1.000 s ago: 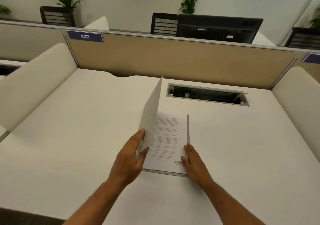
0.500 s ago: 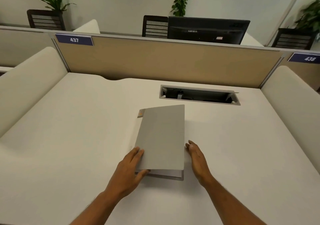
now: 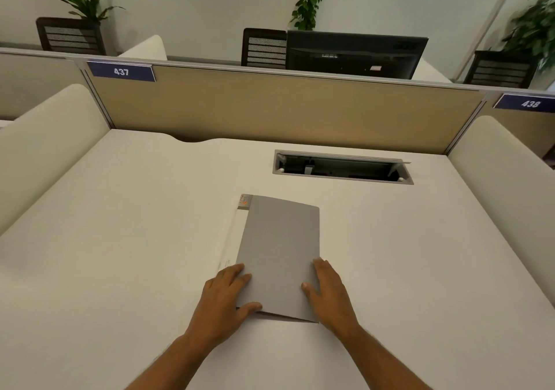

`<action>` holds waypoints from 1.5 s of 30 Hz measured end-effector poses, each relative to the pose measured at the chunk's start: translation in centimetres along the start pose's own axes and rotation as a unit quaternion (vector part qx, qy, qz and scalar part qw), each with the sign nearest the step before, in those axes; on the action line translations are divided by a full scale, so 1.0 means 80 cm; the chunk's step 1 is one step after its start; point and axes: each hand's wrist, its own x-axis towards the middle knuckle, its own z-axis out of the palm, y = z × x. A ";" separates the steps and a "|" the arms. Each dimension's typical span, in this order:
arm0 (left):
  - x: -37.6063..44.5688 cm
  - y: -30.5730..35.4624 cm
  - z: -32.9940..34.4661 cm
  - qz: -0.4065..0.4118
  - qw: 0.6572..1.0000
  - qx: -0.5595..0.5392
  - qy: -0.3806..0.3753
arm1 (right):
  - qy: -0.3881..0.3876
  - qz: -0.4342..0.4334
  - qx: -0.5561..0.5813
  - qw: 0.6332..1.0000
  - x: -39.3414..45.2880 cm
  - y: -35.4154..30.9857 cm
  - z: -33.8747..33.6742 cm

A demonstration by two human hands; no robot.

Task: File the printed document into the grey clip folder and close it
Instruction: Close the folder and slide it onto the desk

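On the desk (image 3: 120,239), grey clip folder (image 3: 282,248) lies closed; left hand (image 3: 223,296), right hand (image 3: 330,290) press its sides flat-fingered.

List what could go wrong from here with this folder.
The grey cover is not flat: a gap shows under its near edge, so it may spring open if the left hand and right hand let go. A white strip pokes out past its left side; if that is paper, it may crease.

The grey clip folder (image 3: 280,251) has a matt, smooth card-like cover; the surface (image 3: 120,224) looks matt white laminate; the divider panel (image 3: 285,110) looks like tan cloth.
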 end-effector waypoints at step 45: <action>0.251 -0.199 -0.084 -0.378 0.798 -0.455 0.114 | -0.131 0.036 0.121 0.983 0.225 -0.176 0.043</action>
